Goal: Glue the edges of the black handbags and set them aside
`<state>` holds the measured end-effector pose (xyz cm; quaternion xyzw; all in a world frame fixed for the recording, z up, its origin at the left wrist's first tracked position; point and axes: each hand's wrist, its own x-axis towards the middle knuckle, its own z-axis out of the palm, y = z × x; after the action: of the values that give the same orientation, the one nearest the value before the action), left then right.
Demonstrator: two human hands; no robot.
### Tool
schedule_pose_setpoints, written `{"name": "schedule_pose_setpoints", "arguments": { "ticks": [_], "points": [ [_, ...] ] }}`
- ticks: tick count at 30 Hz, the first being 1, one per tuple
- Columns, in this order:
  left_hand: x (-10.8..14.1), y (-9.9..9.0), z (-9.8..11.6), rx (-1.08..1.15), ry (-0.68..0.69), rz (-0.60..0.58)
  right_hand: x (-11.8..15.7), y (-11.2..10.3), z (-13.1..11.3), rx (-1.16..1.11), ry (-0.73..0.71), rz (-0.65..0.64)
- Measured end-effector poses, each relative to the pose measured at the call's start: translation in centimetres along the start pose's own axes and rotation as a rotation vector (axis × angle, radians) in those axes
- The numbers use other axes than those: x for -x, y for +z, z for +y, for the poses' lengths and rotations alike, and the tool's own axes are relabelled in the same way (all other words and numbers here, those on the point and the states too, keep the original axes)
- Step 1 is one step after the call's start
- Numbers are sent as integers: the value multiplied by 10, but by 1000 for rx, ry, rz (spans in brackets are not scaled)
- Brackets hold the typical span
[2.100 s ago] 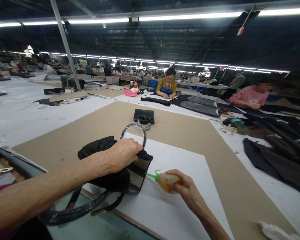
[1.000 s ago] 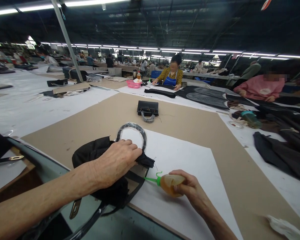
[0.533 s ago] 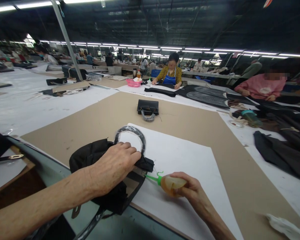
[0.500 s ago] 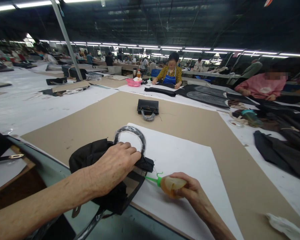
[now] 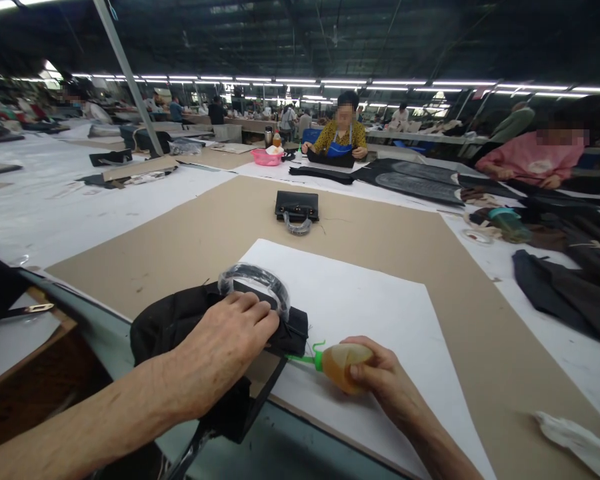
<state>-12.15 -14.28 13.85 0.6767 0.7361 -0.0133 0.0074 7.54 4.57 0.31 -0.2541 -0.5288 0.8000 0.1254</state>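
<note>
A black handbag (image 5: 180, 316) lies at the table's front edge, partly on a white sheet (image 5: 360, 293). Its looped handle (image 5: 257, 275) is wrapped in clear plastic. My left hand (image 5: 237, 333) is closed on the bag near the base of that handle; the fingertips are hidden. In my right hand (image 5: 380, 370) is a squeeze bottle (image 5: 343, 368) of amber liquid, lying sideways in the fingers. Its thin green nozzle points left, with the tip at the bag's open edge. Whether the tip touches the bag I cannot tell.
A small black handbag (image 5: 297, 207) lies on the brown board (image 5: 390, 230) ahead. A pink basket (image 5: 267, 157) stands farther off, near a person in a blue apron. Dark pieces (image 5: 563, 293) lie at right, a crumpled white cloth (image 5: 575, 437) at lower right. A wooden box (image 5: 30, 353) is at left.
The bag's handle has tipped down towards me, and my left hand has shifted slightly left and down with the bag. The bottle has moved slightly right, its nozzle still at the bag's edge.
</note>
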Motion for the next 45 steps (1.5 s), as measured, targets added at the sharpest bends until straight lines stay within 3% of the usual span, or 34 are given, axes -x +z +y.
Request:
{"name": "schedule_pose_setpoints", "arguments": {
  "ticks": [19, 31, 45],
  "points": [
    [8, 6, 4, 2, 8, 83, 28, 22, 1, -110, 79, -46],
    [12, 6, 6, 18, -8, 79, 8, 2, 11, 0, -17, 122],
    [18, 7, 7, -1, -11, 111, 28, 24, 4, -118, 42, -1]
  ]
}}
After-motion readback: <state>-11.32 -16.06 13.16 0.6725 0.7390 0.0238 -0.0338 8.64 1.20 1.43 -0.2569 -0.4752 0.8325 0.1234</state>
